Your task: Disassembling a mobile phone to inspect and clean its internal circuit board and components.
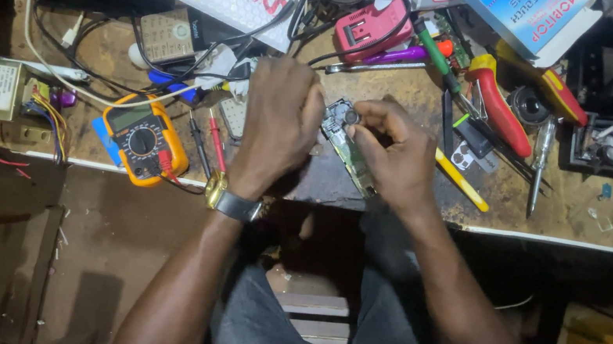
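A yellow multimeter (143,139) lies at the left of the worn surface (555,205). The left hand (278,117), fingers curled, steadies a small circuit board (347,147) at the middle; the right hand (396,152) pinches the board's upper end; red-handled pliers (499,103) lie further right

1 head-worn camera looks steeply down, fairly near, onto a cluttered workbench (524,201) and lap.

The left hand (278,117) hides the circuit board's (347,147) near end (fingertips unseen).
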